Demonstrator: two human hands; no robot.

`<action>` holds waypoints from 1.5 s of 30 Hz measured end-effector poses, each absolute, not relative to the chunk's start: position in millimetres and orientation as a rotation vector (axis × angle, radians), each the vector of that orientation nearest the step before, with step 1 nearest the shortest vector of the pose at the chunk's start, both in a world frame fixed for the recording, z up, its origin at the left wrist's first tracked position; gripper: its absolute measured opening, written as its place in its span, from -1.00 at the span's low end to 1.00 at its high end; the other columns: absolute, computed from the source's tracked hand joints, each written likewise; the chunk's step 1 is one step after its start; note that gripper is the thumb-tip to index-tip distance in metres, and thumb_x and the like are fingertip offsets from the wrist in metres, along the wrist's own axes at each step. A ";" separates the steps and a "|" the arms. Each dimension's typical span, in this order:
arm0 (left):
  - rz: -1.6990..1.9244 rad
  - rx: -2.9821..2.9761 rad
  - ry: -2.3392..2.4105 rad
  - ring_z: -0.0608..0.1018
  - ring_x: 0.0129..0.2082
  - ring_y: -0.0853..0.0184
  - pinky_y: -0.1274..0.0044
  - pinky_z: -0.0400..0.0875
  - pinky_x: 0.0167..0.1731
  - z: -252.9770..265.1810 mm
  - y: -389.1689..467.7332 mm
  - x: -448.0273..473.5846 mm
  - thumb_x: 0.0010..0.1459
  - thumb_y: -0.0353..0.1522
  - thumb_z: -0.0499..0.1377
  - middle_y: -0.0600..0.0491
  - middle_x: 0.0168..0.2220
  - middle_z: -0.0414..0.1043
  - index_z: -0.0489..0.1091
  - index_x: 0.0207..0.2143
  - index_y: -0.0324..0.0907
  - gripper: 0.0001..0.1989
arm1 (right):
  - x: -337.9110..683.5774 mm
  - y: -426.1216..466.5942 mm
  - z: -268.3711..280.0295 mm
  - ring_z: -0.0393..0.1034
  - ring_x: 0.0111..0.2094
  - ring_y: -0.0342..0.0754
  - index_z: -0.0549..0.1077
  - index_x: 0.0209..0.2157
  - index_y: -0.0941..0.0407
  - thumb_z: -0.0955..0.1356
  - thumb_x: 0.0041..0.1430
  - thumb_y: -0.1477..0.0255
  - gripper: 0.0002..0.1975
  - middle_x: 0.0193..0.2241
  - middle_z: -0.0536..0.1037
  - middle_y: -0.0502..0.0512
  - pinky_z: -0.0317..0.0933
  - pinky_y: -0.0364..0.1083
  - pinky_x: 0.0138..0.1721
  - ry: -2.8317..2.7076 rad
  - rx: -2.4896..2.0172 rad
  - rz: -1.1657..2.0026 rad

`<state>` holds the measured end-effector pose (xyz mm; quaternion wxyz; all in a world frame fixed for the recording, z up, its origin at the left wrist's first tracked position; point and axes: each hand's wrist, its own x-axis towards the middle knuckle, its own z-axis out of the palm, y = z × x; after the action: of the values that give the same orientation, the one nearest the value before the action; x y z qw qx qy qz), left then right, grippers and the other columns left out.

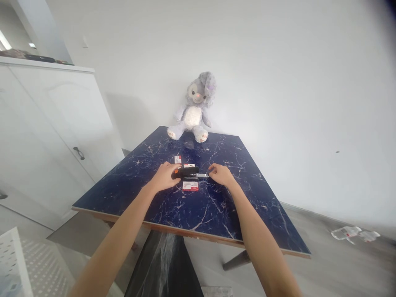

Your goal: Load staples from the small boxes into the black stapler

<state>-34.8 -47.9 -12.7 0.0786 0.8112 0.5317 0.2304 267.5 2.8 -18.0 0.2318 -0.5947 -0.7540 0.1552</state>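
Observation:
A black stapler [189,170] with an orange part at its left end lies across the middle of the blue table. My left hand [166,176] is closed around that orange end, thumb in front and fingers behind. From the stapler's right side sticks out a silver metal tray [202,175]. My right hand [220,174] pinches at the tip of this tray with thumb and forefinger. In front of the stapler is a red and white box [190,186]. Behind it sit a small white and red box [177,159] and another red and white box [189,166], partly hidden by the stapler.
A grey plush rabbit [193,111] sits at the table's [247,198] far edge against the wall. White cabinets [58,140] stand on the left. Plastic bottles [354,234] lie on the floor at right, and a white perforated basket [23,264] is at lower left.

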 end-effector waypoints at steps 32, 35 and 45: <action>0.727 2.291 1.562 0.37 0.09 0.01 0.21 0.28 0.08 -26.2 -40.5 -39.5 0.11 -0.20 0.27 -0.09 0.01 0.37 0.30 0.23 0.06 -0.39 | 228.0 -9.6 -40.4 0.38 -0.05 0.07 0.57 -0.16 -0.01 0.37 0.18 0.33 -0.80 -0.12 0.60 0.05 0.15 0.06 0.07 -2.151 -1.475 0.204; 0.691 2.255 1.575 0.36 0.09 0.01 0.20 0.28 0.08 -26.4 -40.2 -39.9 0.12 -0.18 0.26 -0.11 0.05 0.34 0.28 0.24 0.08 -0.38 | 227.5 -10.5 -39.2 0.38 -0.06 0.07 0.57 -0.17 -0.01 0.37 0.18 0.33 -0.81 -0.12 0.60 0.05 0.15 0.05 0.06 -2.158 -1.474 0.201; 0.721 2.294 1.523 0.36 0.10 0.02 0.19 0.25 0.10 -25.5 -40.2 -39.7 0.13 -0.21 0.27 -0.11 0.02 0.38 0.33 0.20 0.03 -0.44 | 228.7 -5.1 -47.6 0.38 -0.14 0.02 0.57 -0.18 0.04 0.35 0.19 0.38 -0.81 -0.17 0.60 0.06 0.16 -0.02 0.02 -2.198 -1.365 0.174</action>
<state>-39.7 -40.2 -25.5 0.1472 0.7972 0.5293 0.2504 228.7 -5.1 -47.6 0.2707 -0.5066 -0.8161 0.0644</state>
